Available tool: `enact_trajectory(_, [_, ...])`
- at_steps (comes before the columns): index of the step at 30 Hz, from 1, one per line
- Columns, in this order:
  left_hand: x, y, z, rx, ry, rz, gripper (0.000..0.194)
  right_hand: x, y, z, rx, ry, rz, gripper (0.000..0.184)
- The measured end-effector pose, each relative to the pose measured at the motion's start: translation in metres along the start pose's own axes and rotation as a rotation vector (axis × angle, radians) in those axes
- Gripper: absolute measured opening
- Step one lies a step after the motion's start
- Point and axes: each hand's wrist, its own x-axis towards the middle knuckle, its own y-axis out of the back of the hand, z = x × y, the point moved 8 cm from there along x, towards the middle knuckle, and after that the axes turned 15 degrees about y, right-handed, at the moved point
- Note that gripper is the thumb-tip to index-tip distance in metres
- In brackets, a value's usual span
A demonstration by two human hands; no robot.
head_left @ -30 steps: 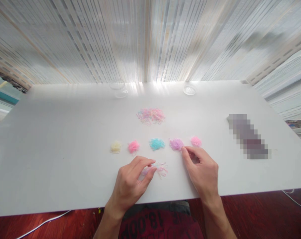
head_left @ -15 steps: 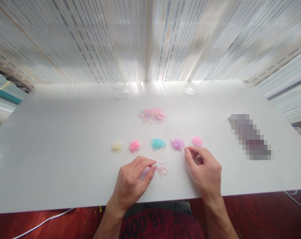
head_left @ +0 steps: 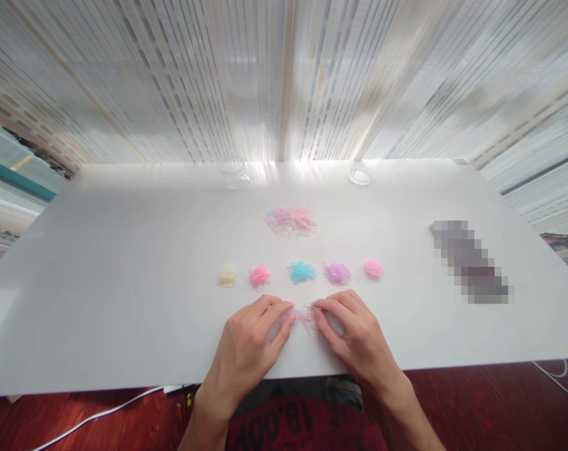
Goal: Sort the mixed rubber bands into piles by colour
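Five coloured piles [head_left: 302, 272] lie between the fingers [head_left: 280, 307] and a mixed heap [head_left: 291, 221].

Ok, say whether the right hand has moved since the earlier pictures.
Yes: against the purple pile, the right hand has moved left and down the picture, to the strands at the left hand.

Both forearms bare, coming in from the bottom, angled inward. Left forearm [head_left: 205, 425], right forearm [head_left: 411, 412], wrists well apart. Left hand [head_left: 252, 337]: back up, fingers curled, thumb below index, tips pointing right. Right hand [head_left: 356, 327] roughly mirrors it, tips pointing left. Fingertips face each other across a small gap, hands not touching. Can't tell if either pinch is closed.
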Motion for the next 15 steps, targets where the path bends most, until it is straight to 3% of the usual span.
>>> enact_trajectory(10, [0.0023, -0.0052, 0.0032, 0.03, 0.001, 0.028, 0.013, -0.0004, 0.0005, -0.0022, 0.058, 0.036, -0.009, 0.011])
enact_trajectory(15, [0.0025, -0.0045, 0.0035, 0.017, -0.002, 0.021, 0.014, -0.0021, 0.0071, 0.0022, 0.02, -0.004, 0.094, 0.018])
